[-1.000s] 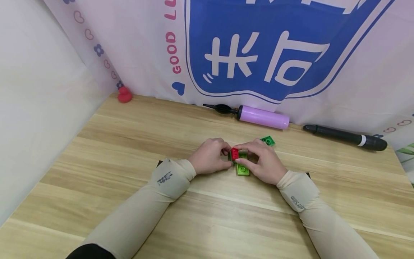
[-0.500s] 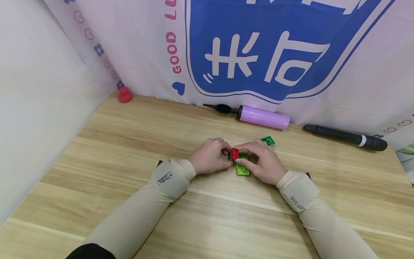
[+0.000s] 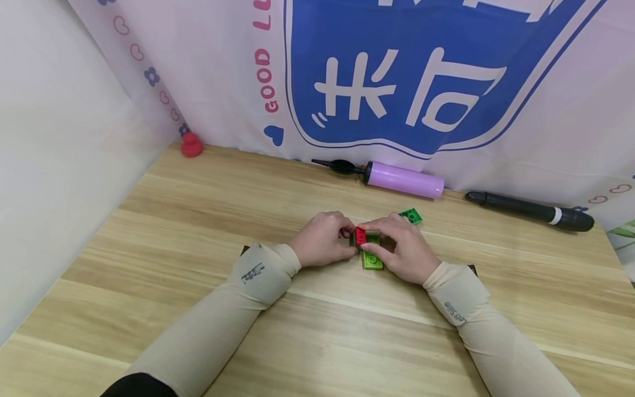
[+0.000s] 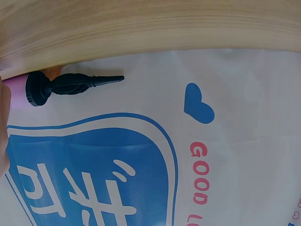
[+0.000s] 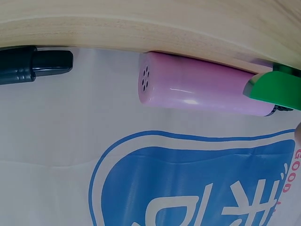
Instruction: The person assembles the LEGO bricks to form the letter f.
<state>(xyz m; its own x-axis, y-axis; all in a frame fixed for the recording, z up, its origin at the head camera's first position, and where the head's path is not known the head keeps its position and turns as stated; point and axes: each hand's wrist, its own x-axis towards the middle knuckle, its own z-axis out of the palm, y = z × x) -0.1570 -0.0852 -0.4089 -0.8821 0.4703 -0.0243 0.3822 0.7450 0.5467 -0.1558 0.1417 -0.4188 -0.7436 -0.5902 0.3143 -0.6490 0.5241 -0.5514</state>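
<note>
Near the middle of the table in the head view, a small red toy brick (image 3: 360, 236) is pinched between the thumb and index finger of my right hand (image 3: 404, 248). Just left of it, my left hand (image 3: 324, 240) pinches a dark green piece (image 3: 353, 240), mostly hidden by fingers and the red brick. Under and beside the red brick lies a lime green studded brick (image 3: 372, 261), partly covered by the right hand. Another green brick (image 3: 411, 215) shows behind the right hand. A green rounded piece (image 5: 277, 89) enters the right wrist view.
Along the back edge lie a purple hand pump (image 3: 404, 180) with a black nozzle and a black pen-shaped tool (image 3: 531, 208). A red rubber duck (image 3: 190, 145) sits at the back left corner. A printed cloth (image 3: 218, 71) hangs behind the wooden table (image 3: 317, 336).
</note>
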